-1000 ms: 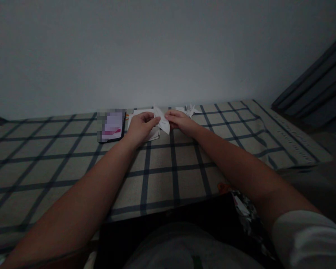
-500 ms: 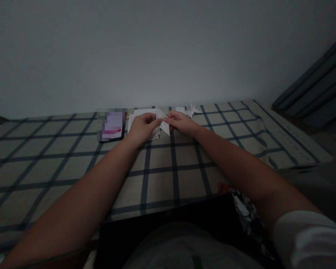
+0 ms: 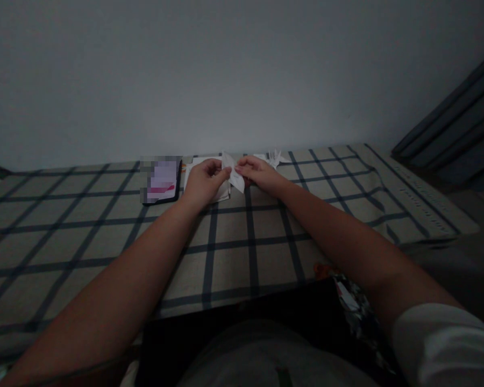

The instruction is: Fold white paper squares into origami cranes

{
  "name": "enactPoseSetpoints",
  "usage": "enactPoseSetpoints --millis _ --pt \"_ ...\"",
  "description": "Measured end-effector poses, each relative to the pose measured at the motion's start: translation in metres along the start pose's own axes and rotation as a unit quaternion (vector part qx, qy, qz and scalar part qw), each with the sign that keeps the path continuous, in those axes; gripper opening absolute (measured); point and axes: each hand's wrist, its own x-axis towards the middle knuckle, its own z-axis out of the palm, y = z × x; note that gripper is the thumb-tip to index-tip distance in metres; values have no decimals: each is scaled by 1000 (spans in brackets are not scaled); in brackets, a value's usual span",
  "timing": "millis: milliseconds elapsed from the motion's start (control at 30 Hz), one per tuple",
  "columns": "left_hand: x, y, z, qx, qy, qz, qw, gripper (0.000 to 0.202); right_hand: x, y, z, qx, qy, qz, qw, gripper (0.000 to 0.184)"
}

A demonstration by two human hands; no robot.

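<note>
A small folded piece of white paper is pinched between my two hands above the far part of the table. My left hand grips its left side with thumb and fingers. On the other side, my right hand holds it with closed fingertips. Under and behind my left hand lies a stack of white paper sheets, partly covered by that hand. A folded paper crane rests just beyond my right hand.
A phone with a lit, blurred screen lies left of the paper stack. The table has a checked cloth and meets a plain wall at the back. A dark curtain hangs at the right.
The folded paper has shifted slightly left and its faces have spread a little wider between my fingers. My left hand has moved slightly with it; the phone and crane stay put.
</note>
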Motion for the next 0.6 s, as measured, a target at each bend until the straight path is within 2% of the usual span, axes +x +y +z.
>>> enactPoseSetpoints --millis 167,367,500,600 --pt "-1 2 1 -25 -7 -4 1000 25 1 -2 -1 -29 4 -3 1000 14" --pt "-2 5 2 -53 -23 -49 997 25 -1 -4 -2 -46 23 -2 999 15" --pt "-2 3 1 -31 -38 -78 996 27 -1 -4 -2 -42 24 -3 999 14" --pt "-2 2 -1 -1 -42 -70 997 32 0 -4 -3 -30 27 5 999 14"
